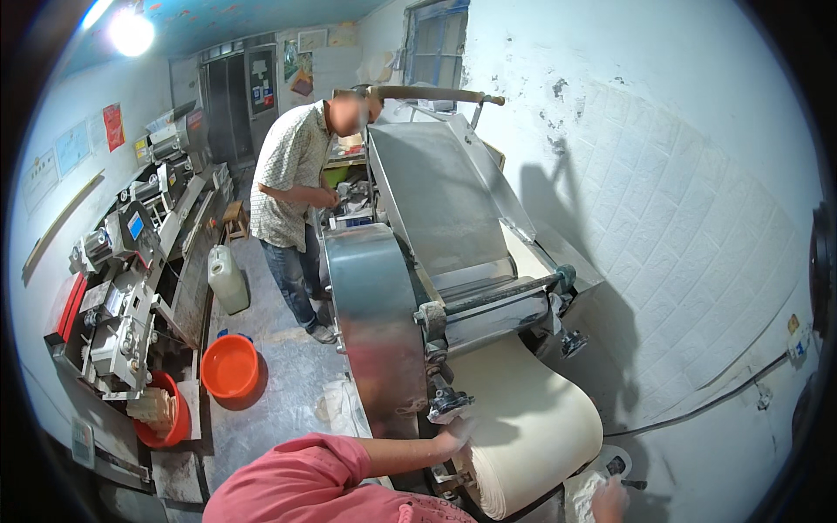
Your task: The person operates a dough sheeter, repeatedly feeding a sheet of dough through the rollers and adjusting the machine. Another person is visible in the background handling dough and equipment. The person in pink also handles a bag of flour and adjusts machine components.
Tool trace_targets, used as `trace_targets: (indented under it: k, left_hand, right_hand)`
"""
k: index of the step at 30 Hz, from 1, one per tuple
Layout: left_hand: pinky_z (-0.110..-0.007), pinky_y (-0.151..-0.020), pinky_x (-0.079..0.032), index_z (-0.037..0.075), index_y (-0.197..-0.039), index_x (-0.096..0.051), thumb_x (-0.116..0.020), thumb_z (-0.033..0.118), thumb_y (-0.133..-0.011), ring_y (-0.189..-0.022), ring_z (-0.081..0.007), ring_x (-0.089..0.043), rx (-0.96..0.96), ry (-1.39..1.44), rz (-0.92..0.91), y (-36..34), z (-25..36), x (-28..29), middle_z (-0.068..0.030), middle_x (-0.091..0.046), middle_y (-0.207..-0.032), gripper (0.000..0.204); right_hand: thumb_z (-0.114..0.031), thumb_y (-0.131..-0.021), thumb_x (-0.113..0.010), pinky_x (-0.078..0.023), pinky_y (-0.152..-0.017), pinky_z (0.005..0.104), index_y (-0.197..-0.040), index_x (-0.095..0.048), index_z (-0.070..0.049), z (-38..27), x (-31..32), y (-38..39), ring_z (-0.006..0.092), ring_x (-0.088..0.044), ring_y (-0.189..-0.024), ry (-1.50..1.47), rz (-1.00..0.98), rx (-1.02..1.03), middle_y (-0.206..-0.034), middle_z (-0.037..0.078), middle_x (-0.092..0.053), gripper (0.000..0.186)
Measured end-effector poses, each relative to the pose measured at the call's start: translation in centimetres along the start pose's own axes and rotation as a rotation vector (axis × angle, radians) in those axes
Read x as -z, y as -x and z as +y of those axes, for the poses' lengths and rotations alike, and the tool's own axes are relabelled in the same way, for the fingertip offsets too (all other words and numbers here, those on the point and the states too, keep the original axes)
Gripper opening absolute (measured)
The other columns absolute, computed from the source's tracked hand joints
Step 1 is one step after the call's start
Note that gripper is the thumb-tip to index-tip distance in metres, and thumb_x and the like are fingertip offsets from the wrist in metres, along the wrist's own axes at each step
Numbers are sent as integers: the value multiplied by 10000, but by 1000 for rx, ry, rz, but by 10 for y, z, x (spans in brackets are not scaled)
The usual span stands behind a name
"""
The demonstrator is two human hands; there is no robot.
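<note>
A wide cream dough sheet [514, 383] comes down from the rollers of a dough-rolling machine [370, 270] and winds into a thick roll [497, 484]. My left hand [452, 438] is at the left edge of this roll, just below a dark adjusting knob [449, 404]. Its fingers blend into the pale dough, so their closure is unclear. Low on the right, my right hand [610, 500] is blurred beside a white floury bag or cloth [582, 497]. A dark handle [617, 465] shows just above that hand. What the right fingers hold, if anything, cannot be made out.
Across the machine, a person in a patterned shirt [292, 166] leans over its left side. An orange basin [230, 366], a whitish jug [227, 279] and a wooden stool [235, 220] stand on the floor. Other machinery [131, 253] lines the left wall. A pale wall [680, 244] rises on the right.
</note>
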State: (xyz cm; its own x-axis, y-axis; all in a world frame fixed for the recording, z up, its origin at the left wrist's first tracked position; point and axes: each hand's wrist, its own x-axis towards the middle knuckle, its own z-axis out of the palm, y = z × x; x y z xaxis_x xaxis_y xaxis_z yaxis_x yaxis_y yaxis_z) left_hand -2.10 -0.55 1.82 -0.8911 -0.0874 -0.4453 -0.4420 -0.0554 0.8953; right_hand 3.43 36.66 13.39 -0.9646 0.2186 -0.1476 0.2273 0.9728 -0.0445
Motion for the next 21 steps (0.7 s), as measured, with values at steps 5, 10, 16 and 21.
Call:
trace_targets:
  k: [5, 10, 16, 21]
  left_hand:
    - [-320, -831, -430, -2, -1126, -516, -530, 342, -891, -926, -178, -518, -142, -33, 104, 36, 39, -3, -86, -572, -1020, 417]
    - [-290, -802, -442, 97, -1134, -577, -578, 336, -866, -916, -148, -538, 86, 446, -8, 0, 15, 19, -34, -587, -1058, 359]
    - [-319, -766, -439, 129, -1074, -604, -548, 329, -848, -871, -188, -559, 56, 557, 76, -15, -13, 0, -56, -621, -953, 307]
    - [-371, -816, -426, 41, -1052, -579, -526, 349, -847, -917, -237, -555, 46, 276, 237, -15, -29, 1, -101, -603, -981, 374]
  right_hand:
    - [-285, -904, -405, -403, -917, 439, -1269, -464, -17, 27, -34, 18, 367, -510, -1086, 53, -186, -10, -1213, 219, -530, 456]
    - [-364, -942, -400, -387, -958, 381, -1331, -396, -23, 46, -66, 3, 293, -508, -1130, -906, -139, -78, -1290, 181, -495, 517]
    - [-103, -767, -559, -407, -763, 443, -881, -569, 4, -118, -11, 17, 364, -513, -847, -645, 523, 592, -865, 173, -547, 156]
    - [-410, -786, -535, -169, -1070, 534, -1185, -523, -41, -211, 3, -7, 289, -377, -1258, -100, 185, 888, -1303, 154, -464, 544]
